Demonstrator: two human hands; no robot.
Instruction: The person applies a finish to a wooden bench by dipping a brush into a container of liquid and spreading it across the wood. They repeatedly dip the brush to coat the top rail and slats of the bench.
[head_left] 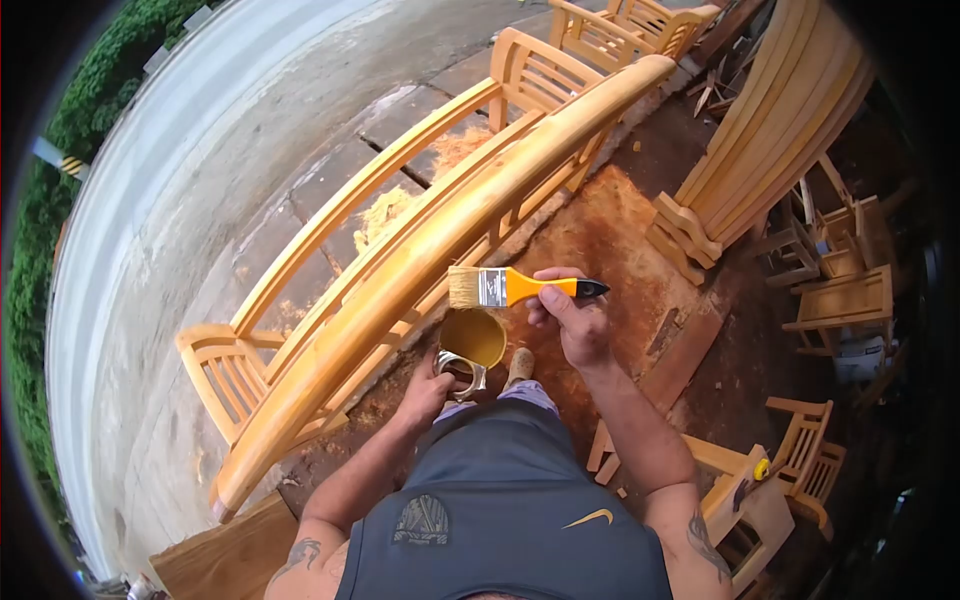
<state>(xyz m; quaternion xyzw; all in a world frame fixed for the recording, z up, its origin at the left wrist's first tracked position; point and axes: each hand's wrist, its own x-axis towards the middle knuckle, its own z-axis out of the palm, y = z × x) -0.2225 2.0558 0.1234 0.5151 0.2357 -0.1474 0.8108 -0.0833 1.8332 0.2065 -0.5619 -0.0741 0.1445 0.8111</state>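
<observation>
My right hand (pixel 575 318) is closed round the yellow and black handle of a paintbrush (pixel 495 287). Its pale bristles point left, level with the top rail of a long wooden bench frame (pixel 400 310). Just below the brush, my left hand (pixel 430 385) grips a metal mug (pixel 472 345) by its handle area. Amber-brown liquid shows inside the mug. The bench frame runs diagonally in front of me, its curved rail smooth and light-coloured, with slatted armrests (pixel 232 385) at its ends.
Curved wooden boards (pixel 775 120) stand at the upper right. Stools and chair frames (pixel 845 300) crowd the right side. A slatted chair (pixel 625 30) is beyond the bench. Sawdust (pixel 385 215) lies on the paving, and a wooden panel (pixel 225 550) is at lower left.
</observation>
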